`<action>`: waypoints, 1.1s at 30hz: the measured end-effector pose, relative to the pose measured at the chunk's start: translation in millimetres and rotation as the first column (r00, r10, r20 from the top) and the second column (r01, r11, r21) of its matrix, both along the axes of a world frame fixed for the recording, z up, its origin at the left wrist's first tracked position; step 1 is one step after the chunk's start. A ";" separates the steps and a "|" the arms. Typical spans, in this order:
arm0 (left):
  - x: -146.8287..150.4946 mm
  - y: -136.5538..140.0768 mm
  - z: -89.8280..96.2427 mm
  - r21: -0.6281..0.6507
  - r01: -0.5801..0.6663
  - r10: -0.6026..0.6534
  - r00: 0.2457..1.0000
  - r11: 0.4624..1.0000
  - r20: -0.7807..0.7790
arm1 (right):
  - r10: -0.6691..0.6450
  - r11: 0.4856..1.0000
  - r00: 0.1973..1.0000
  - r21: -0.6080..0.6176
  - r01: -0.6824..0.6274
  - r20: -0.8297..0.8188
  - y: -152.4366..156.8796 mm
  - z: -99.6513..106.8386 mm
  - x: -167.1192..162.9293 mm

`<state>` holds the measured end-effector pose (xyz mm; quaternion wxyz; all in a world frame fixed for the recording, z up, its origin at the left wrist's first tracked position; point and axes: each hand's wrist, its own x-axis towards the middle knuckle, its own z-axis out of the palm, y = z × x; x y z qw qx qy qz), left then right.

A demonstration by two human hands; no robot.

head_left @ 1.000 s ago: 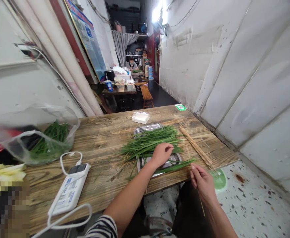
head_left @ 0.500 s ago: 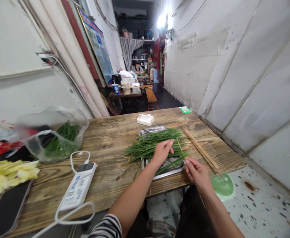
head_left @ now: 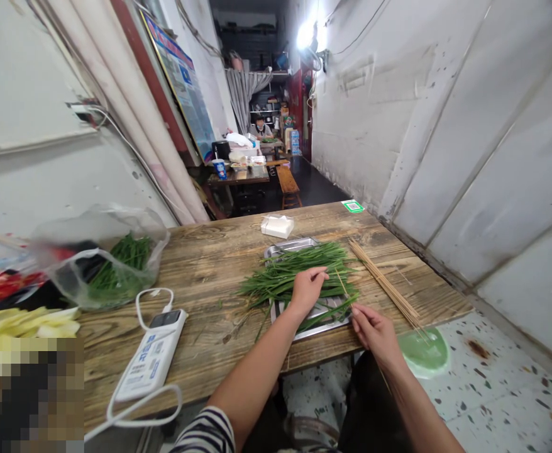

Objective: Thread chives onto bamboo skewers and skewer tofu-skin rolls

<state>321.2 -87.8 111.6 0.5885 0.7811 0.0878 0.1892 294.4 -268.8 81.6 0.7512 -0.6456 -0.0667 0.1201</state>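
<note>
Wooden counter (head_left: 200, 264); on it, a metal tray (head_left: 320, 329) under heaped chives (head_left: 299, 267). They look light, limp, easily bruised: best gathered loosely mid-length. My left grip (head_left: 309, 288) is over them, fingers curled; can't tell how tightly, or on what. My right grip (head_left: 374, 328) pinches a bamboo skewer (head_left: 342, 284) by the tray's near right corner: likely stiff, best held mid-shaft.

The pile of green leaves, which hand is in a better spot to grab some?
Probably the left hand: it is right at the pile of green leaves, though I can't tell whether its fingers hold anything. The right hand is by the tray's near corner, pinching a thin stick.
</note>
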 end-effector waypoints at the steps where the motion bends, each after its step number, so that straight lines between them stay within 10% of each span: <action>1: -0.1 -0.1 0.3 -0.010 0.006 -0.006 1.000 1.000 -0.001 | 0.007 1.000 1.000 -0.003 -0.007 0.002 -0.2 0.2 -0.1; 23: -0.3 -0.7 -1.4 -0.072 0.011 -0.009 0.999 0.997 0.034 | 0.061 0.998 0.998 -0.037 -0.060 0.008 -1.0 -14.6 6.5; 33: -0.1 2.5 -4.6 0.127 0.009 -0.018 0.997 0.992 0.071 | 0.075 0.995 0.997 -0.065 -0.074 0.016 -0.1 -11.9 6.7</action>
